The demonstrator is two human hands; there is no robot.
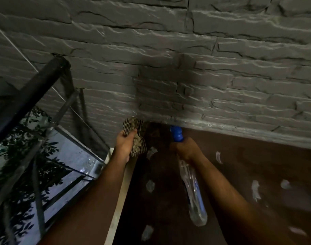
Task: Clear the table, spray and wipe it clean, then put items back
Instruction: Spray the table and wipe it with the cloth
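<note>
A dark brown table (248, 174) runs along a grey stone-pattern wall. My left hand (123, 145) grips a striped brown cloth (136, 133) at the table's far left corner, where the cloth touches the surface near the wall. My right hand (186, 149) holds a clear spray bottle (193, 195) by its neck. Its blue nozzle (176, 133) points toward the wall and its body hangs back along my forearm. Pale smears or reflections dot the tabletop.
The grey textured wall (169, 68) stands right behind the table. To the left, a dark metal frame (36, 96) borders a glass pane reflecting foliage. The table's light-coloured left edge (121, 200) runs toward me.
</note>
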